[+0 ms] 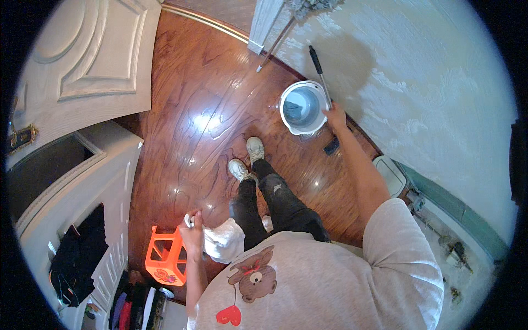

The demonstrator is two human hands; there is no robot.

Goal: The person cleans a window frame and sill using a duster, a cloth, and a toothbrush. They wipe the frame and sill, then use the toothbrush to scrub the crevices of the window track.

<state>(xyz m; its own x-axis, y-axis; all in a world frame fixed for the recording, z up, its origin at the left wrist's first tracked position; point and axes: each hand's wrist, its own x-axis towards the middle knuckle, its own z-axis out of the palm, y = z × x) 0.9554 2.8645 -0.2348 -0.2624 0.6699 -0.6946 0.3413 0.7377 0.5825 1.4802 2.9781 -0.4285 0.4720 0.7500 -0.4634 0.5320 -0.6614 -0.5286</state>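
Note:
My right hand (337, 117) grips the rim of a white plastic bucket (287, 119) beside the wall. Inside the bucket lies a grey-blue cloth-like thing (293, 110). A metal pole with a black grip (316, 60) slants along the bucket's far side down to my right hand; whether the fingers also hold it I cannot tell. Low on the left, my left hand (192, 235) is closed around part of a crumpled white cloth or bag (225, 240), which hangs beside my leg. Just left of that hand is an orange plastic stool (166, 255).
A grey fluffy-headed mop or duster (278, 37) leans on the wall near a white door frame (264, 24). A small dark object (331, 146) and a pale bin (390, 175) lie right. White cabinets (119, 173) line the left. The wooden floor (185, 82) shines.

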